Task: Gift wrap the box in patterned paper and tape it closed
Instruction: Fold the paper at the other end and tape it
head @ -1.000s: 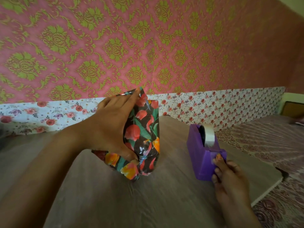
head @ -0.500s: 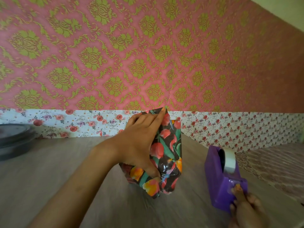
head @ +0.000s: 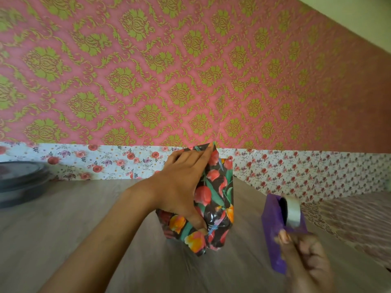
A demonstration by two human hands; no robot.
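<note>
I see the box (head: pixel 213 199) standing on end near the middle of the table (head: pixel 84 229), already covered in dark paper printed with red and orange tulips and green leaves. The paper's end folds bunch together at the near bottom corner, and a pointed flap sticks up at the top.

My left hand (head: pixel 184 185) lies flat against the left face of the box. Its fingers (head: pixel 190 157) stretch up along the paper toward the pointed flap, and the thumb presses down on the gathered folds at the bottom, so the hand is spread wide and pinning the wrap in place.

To the right of the box, apart from it, stands a purple dispenser (head: pixel 275 233) with a roll of clear tape (head: pixel 293 212) seated in its top. My right hand (head: pixel 304 256) is at the dispenser's near end, blurred. The thumb and fingers look drawn together by the front of it, but I cannot tell whether they pinch a tape end or only rest on the plastic.

At the far left edge sits a dark round lidded container (head: pixel 19 182), well apart from the box. Behind the table runs a floral border under pink and green damask wallpaper (head: pixel 190 70).
</note>
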